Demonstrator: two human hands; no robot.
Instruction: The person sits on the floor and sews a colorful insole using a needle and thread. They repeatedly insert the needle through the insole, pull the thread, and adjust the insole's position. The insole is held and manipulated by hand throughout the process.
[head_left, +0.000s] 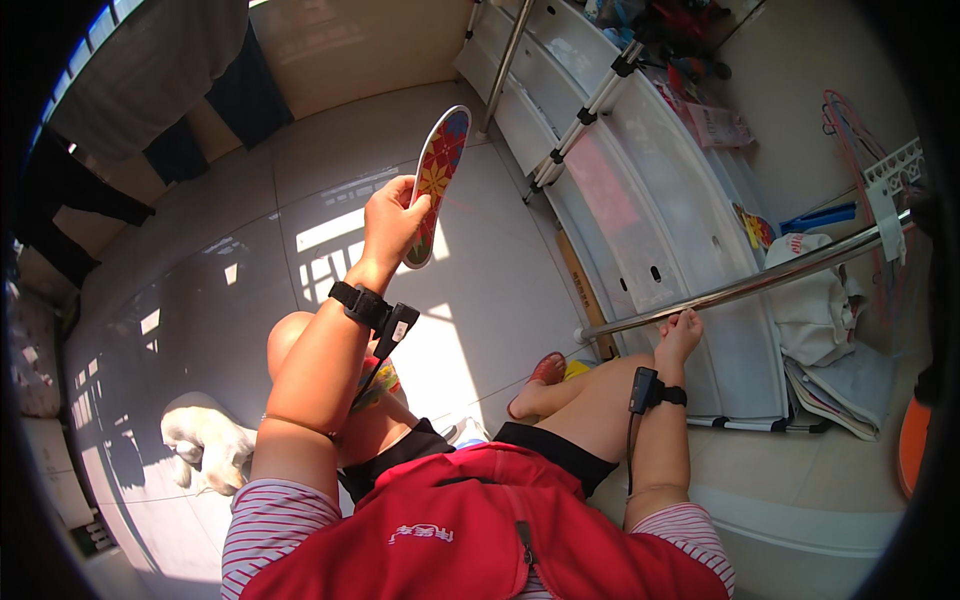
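My left hand (392, 225) grips the edge of an upright insole (444, 165) with a white rim and a red, yellow, blue and green stitched pattern. Its thumb lies across the patterned face. A faint reddish thread seems to trail from the insole to the right. Far from it, my right hand (681, 336) is raised beside a shiny metal rail (739, 289), fingertips drawn together. Anything thin between those fingertips is too small to make out. Another similarly patterned piece (754, 226) lies at the right, partly covered.
A white and tan dog (206, 442) lies on the tiled floor at lower left. White plastic drawers or panels (637, 202) with metal poles stand at right, near a white cloth bag (814, 300) and hangers (862, 150). Clothes (161, 82) hang at upper left.
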